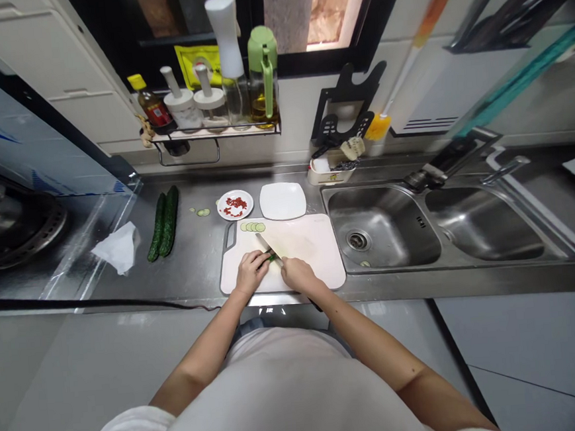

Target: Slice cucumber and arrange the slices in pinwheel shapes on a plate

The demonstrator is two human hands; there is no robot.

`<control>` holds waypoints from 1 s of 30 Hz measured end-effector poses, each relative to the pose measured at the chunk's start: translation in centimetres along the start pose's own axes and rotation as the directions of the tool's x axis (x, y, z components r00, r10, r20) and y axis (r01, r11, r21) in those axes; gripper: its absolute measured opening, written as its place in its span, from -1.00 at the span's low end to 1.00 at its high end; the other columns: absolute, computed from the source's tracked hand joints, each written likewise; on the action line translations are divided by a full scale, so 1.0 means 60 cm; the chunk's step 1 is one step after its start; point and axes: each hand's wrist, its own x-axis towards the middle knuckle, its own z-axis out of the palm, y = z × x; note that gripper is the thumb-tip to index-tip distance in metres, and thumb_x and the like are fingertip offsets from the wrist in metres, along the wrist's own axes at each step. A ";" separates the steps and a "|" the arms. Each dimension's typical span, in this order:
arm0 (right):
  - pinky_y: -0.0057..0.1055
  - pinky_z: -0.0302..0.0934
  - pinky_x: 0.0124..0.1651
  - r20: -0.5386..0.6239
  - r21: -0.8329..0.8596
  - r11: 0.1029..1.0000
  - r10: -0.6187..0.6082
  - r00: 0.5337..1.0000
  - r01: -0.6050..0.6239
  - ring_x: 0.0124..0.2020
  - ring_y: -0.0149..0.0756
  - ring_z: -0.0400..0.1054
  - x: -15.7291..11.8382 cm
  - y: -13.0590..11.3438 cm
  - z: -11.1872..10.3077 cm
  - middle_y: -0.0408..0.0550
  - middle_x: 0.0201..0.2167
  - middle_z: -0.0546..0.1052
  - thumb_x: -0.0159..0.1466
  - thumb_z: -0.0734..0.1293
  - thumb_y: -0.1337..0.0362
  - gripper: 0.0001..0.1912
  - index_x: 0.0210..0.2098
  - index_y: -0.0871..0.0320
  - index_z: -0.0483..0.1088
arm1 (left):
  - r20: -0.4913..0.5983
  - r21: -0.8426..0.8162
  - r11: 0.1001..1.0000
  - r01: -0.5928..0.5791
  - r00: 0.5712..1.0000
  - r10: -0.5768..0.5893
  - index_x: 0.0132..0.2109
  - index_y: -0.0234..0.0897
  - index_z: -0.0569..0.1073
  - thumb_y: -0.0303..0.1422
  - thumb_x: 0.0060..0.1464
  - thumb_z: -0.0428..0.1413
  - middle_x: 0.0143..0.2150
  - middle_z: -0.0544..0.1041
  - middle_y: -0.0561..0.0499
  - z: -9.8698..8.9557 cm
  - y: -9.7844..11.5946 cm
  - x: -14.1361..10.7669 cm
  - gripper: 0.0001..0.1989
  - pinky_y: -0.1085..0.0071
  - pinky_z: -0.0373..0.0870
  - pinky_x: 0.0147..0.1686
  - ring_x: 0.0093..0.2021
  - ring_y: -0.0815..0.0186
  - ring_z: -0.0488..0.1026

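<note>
Worktop seen from the wearer's head, with the clock face centred on the pale cutting board (321,269) and twelve o'clock toward the window. The right hand (299,275), at about five o'clock on the board, is closed around a knife (264,242); the blade points toward eleven o'clock, and a dark end shows at five o'clock from the fist. The left hand (252,271), at about eight o'clock, holds a dark green cucumber piece (272,257) to the board with bent fingers, just beside the blade; the piece is largely hidden by the hand and knife, so its length cannot be told. A row of overlapping cucumber slices (252,227) lies at eleven o'clock, near the board's far edge. Beyond that edge, a square white plate (282,200) stands at twelve o'clock and a round white dish (222,208) bearing chopped red pieces (235,203) at eleven. Small pale green scraps (203,212) lie on the steel counter (196,266) at ten o'clock. Two whole cucumbers (169,223) lie side by side between nine and ten, with a crumpled white sheet (118,247) farther out at nine. The double-basin sink (393,230) occupies three o'clock.
</note>
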 end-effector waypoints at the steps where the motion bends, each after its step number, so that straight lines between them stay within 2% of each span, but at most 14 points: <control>1: -0.36 0.20 -0.11 0.010 -0.008 1.000 0.005 1.000 -0.005 -0.05 -0.13 0.43 -0.007 0.003 0.002 0.20 -0.11 0.55 0.35 0.08 0.37 -0.66 0.03 0.26 0.36 | 0.002 0.002 1.000 0.002 1.000 -0.002 -0.04 -0.15 0.54 -0.30 0.22 0.07 -0.12 0.51 -0.07 0.001 0.000 0.000 -0.78 0.27 0.40 -0.07 -0.12 0.27 0.42; 6: -0.37 0.19 -0.17 0.058 -0.029 0.999 0.041 0.997 -0.039 -0.10 -0.14 0.44 -0.041 0.020 0.010 0.19 -0.15 0.55 0.34 0.09 0.38 -0.68 -0.02 0.25 0.37 | -0.003 -0.001 1.000 0.007 1.000 -0.007 -0.04 -0.17 0.53 -0.31 0.21 0.08 -0.11 0.51 -0.06 0.001 -0.001 -0.001 -0.78 0.28 0.40 -0.06 -0.12 0.28 0.42; 10: -0.36 0.19 -0.18 0.060 -0.035 0.999 0.039 0.997 -0.037 -0.10 -0.12 0.45 -0.046 0.023 0.008 0.20 -0.16 0.55 0.33 0.09 0.39 -0.68 -0.04 0.26 0.38 | -0.009 -0.006 1.000 -0.003 1.000 0.003 -0.04 -0.18 0.53 -0.31 0.21 0.08 -0.11 0.51 -0.06 0.001 0.000 0.000 -0.78 0.28 0.40 -0.07 -0.12 0.28 0.42; 15: -0.35 0.20 -0.15 0.050 -0.023 1.000 0.017 0.999 -0.016 -0.07 -0.11 0.44 -0.030 0.014 0.002 0.20 -0.13 0.55 0.33 0.10 0.39 -0.68 -0.04 0.26 0.39 | -0.013 0.000 1.000 -0.010 1.000 0.010 -0.05 -0.17 0.54 -0.31 0.21 0.08 -0.12 0.51 -0.06 0.001 0.001 0.000 -0.79 0.27 0.40 -0.07 -0.13 0.27 0.42; 25: -0.39 0.21 -0.07 -0.024 0.011 1.000 -0.023 0.999 0.023 -0.01 -0.16 0.42 0.031 -0.009 0.001 0.19 -0.05 0.53 0.34 0.11 0.40 -0.64 0.06 0.25 0.37 | 0.003 0.000 1.000 -0.012 1.000 0.012 -0.04 -0.15 0.54 -0.31 0.22 0.06 -0.11 0.51 -0.07 0.002 0.000 -0.001 -0.77 0.26 0.41 -0.06 -0.11 0.26 0.42; 30: -0.36 0.22 -0.07 -0.028 0.007 1.000 -0.020 0.999 0.021 -0.01 -0.14 0.42 0.026 -0.006 0.006 0.20 -0.05 0.53 0.32 0.10 0.40 -0.62 0.06 0.27 0.37 | 0.004 0.005 1.000 -0.016 1.000 0.016 -0.04 -0.15 0.53 -0.32 0.22 0.06 -0.11 0.51 -0.06 0.000 0.001 0.000 -0.78 0.27 0.41 -0.06 -0.12 0.27 0.41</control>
